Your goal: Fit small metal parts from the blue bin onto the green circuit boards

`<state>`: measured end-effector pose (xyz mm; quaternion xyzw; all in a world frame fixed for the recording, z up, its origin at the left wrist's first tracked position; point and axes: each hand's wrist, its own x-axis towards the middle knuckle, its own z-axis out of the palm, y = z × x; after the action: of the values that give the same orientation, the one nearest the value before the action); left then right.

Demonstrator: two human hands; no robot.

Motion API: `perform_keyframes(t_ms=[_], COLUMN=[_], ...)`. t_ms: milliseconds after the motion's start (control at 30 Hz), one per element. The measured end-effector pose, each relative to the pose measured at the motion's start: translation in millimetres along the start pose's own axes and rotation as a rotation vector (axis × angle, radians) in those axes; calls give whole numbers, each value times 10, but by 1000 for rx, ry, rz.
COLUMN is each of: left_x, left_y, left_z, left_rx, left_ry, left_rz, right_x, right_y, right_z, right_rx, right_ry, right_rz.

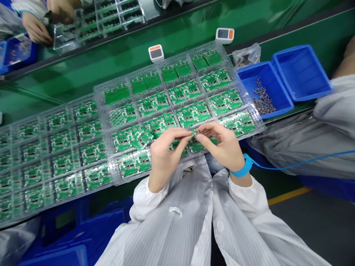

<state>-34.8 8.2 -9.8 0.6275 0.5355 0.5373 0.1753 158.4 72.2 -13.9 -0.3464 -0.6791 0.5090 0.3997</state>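
Both hands meet over the lower part of a clear plastic tray (114, 162) filled with green circuit boards (194, 112). My left hand (169, 149) pinches the left side of a small green board (193, 133). At its right side, the fingertips of my right hand (222, 144) are closed on the same piece; any small part between them is too tiny to make out. A blue strap circles my right wrist. One loose board (142, 137) lies tilted across others in the tray, left of my left hand.
Small metal parts (263, 100) lie in a blue bin (285, 94), beside a second blue bin (302, 74) and a plastic bag (246, 56). Two white devices (156, 53) stand behind the tray. Another tray (55, 207) extends left. Other people's hands (36, 27) work across the table.
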Motion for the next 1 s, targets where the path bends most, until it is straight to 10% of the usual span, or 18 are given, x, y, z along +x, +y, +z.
perform_keyframes(t_ms=[1000], left_x=[-12], left_y=[29], left_z=[-21], left_rx=[-45], left_ry=[4], left_rz=[-45], right_x=[18], right_y=[-2], right_z=[-6], right_rx=[-68], right_ry=[-4], right_rz=[-37])
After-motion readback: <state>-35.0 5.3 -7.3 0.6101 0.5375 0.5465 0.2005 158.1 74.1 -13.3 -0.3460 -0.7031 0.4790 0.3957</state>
